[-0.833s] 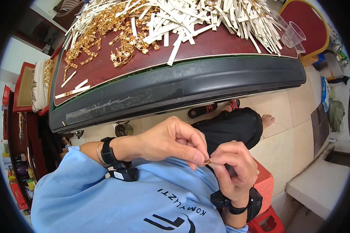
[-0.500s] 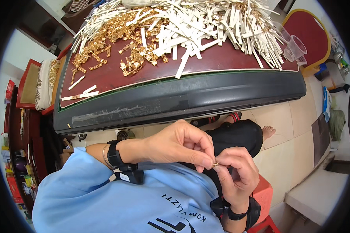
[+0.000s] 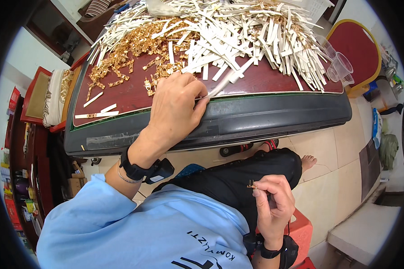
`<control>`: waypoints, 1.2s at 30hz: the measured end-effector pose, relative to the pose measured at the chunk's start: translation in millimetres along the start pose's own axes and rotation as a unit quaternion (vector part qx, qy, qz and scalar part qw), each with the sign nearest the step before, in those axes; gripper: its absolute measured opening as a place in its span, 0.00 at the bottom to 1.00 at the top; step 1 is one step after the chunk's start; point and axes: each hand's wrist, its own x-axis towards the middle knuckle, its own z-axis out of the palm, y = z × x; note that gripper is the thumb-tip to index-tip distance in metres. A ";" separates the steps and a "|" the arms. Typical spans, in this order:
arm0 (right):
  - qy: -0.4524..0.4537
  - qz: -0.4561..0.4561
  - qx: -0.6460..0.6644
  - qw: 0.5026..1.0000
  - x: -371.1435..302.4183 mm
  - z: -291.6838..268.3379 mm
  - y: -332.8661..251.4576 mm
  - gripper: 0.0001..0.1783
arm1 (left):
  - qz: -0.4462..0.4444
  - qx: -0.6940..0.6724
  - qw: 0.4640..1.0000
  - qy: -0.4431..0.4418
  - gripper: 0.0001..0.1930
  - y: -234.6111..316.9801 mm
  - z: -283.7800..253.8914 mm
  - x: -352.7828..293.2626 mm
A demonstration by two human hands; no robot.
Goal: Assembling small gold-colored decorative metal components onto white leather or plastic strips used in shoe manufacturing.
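In the head view, my left hand (image 3: 177, 105) is over the near edge of the table, thumb and fingers closed on the lower end of a flat, narrow white strip (image 3: 217, 88), which looks blurred and slants up and to the right toward the other strips. My right hand (image 3: 276, 204) is near my lap, well apart from the left, pinching a tiny gold-coloured metal clip (image 3: 251, 185) between thumb and forefinger; its thin prongs point up. On the burgundy tabletop (image 3: 265, 77) with its thick dark-grey border (image 3: 274, 110) lies a broad tangled pile of white strips (image 3: 296, 58), and just left of it a heap of shiny gold-coloured metal pieces (image 3: 139, 44). Near the left corner a few loose white strips (image 3: 108, 108) lie apart, one with gold metal on it. Clear plastic cups (image 3: 341, 69) lie at the right edge. I wear a pale-blue sweatshirt (image 3: 179, 215), black trousers (image 3: 233, 179) and a black band on each wrist.
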 end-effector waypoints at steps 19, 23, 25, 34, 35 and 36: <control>0.085 0.144 0.343 0.924 -13.9 1.3 1.7 0.06 | -0.288 -0.642 0.631 -0.328 0.03 84.3 -3.4 -48.6; 0.100 0.152 0.375 0.909 -22.5 3.9 6.7 0.06 | -0.281 -0.644 0.603 -0.378 0.04 91.4 6.4 -52.1; 0.106 0.149 0.362 0.914 -24.7 4.3 9.6 0.07 | -0.289 -0.668 0.567 -0.386 0.04 93.4 10.2 -55.0; 0.128 0.170 0.456 0.864 -30.6 3.5 17.4 0.06 | -0.344 -0.753 0.413 -0.381 0.05 100.6 21.6 -66.5; 0.129 0.170 0.457 0.863 -31.1 3.7 18.0 0.06 | -0.349 -0.762 0.391 -0.380 0.05 101.1 22.5 -67.0; 0.132 0.162 0.468 0.859 -31.2 3.9 18.0 0.06 | -0.348 -0.762 0.392 -0.381 0.05 101.2 22.9 -67.0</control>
